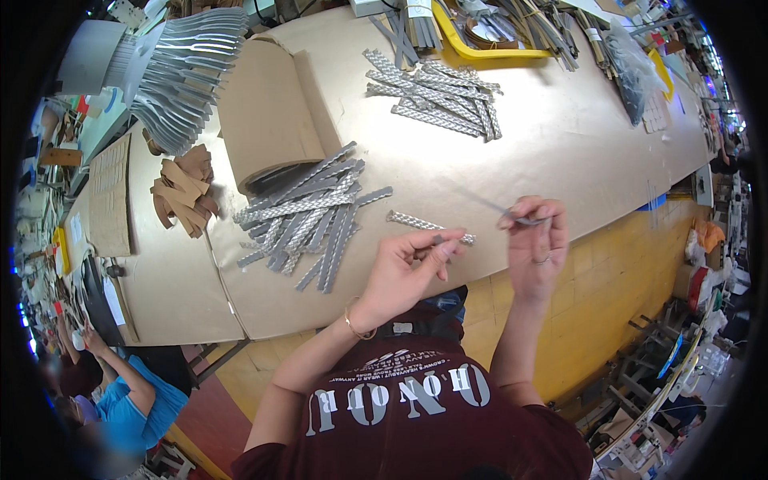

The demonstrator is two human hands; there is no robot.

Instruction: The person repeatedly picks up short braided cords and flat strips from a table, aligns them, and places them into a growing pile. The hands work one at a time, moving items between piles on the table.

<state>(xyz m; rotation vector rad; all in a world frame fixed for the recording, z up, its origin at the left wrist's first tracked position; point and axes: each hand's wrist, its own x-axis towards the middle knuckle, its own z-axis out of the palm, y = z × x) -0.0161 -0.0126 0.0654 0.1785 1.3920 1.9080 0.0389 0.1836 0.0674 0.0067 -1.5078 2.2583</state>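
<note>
My left hand (410, 270) is closed near the table's front edge, thumb against the fingers. A small grey bit shows at its fingertips, too little to name. A single silver braided strip (412, 221) lies just beyond it, partly hidden by the fingers. To the right, my raised right hand (538, 244) pinches a thin grey strip (512, 214), whose far end is smeared by motion. Left of my hands lies a loose pile of grey and silver braided strips (308, 214). Farther off, a second pile of silver braided strips (440, 96) rests on the table.
A curved brown board (268, 108) stands behind the nearer pile. Left of it are tan strips (186, 190) and a fan of grey strips (180, 72). A yellow tray (488, 51) holds materials at the back. Another person in blue (144, 400) works at lower left.
</note>
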